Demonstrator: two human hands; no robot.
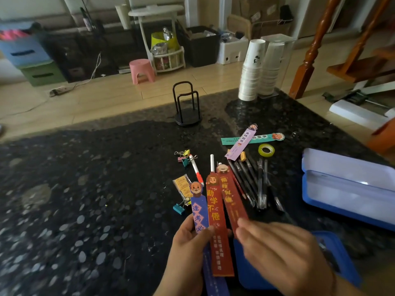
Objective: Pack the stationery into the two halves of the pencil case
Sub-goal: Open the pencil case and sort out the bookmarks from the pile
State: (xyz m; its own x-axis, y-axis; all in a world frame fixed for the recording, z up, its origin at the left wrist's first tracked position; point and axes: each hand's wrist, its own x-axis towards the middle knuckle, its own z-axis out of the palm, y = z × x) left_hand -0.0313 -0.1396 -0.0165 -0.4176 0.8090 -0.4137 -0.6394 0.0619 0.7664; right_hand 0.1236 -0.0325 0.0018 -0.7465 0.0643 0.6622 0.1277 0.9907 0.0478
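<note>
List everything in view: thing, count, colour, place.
held bookmarks: three, blue and two red, fanned above the counter
loose bookmarks: two, purple across teal, far side
pens: a bunch, count unclear, black, mid-counter
white pen: one, red tip, left of the bunch
binder clips: several, mixed colours, left of the pens
tape roll: one, yellow-green, right of the loose bookmarks
pencil case: open, blue, right edge
paper cups: two stacks, white, far right
wire holder: one, black, far edge
left hand: grip on the blue and orange-red bookmarks
right hand: fingers at the dark red bookmark
</note>
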